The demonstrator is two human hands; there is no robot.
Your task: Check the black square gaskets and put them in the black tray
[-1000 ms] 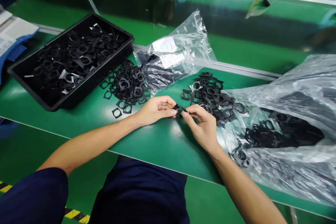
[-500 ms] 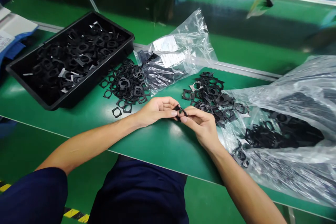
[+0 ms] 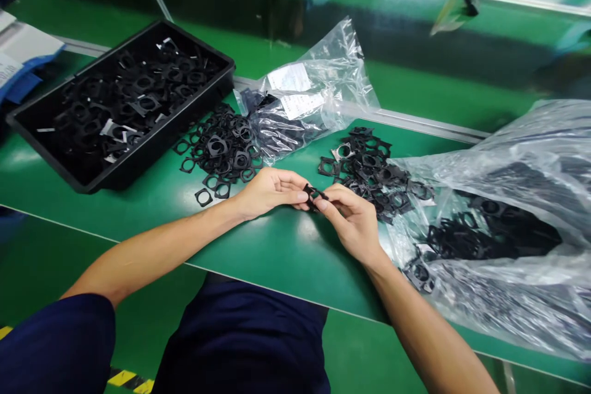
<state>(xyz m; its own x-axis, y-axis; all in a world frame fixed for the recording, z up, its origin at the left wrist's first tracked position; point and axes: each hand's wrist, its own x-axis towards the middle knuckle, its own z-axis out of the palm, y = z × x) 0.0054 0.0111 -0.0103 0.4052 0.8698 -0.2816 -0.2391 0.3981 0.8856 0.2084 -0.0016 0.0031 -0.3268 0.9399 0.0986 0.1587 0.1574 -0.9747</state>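
Over the green table, my left hand [image 3: 277,192] and my right hand [image 3: 353,217] meet at a small black plastic ring piece [image 3: 313,194], pinched by the fingers of both. Whether it is one part or two pressed together, I cannot tell; fingertips cover much of it. Left of my left hand lies a pile of flat black rings with squared corners [image 3: 224,148]. Just beyond my right hand spreads a second pile of black frames [image 3: 369,163], bulkier in shape.
A black bin [image 3: 87,188] full of black ring parts stands at the left. Behind the piles lies a clear plastic bag [image 3: 318,83] with labels. A large open plastic bag [image 3: 521,166] holding black parts covers the right side. The table's front edge runs near my lap.
The black piece has turned slightly between my fingers and now lies flatter. My right fingertips have shifted up onto it. Both hands stay in nearly the same place.
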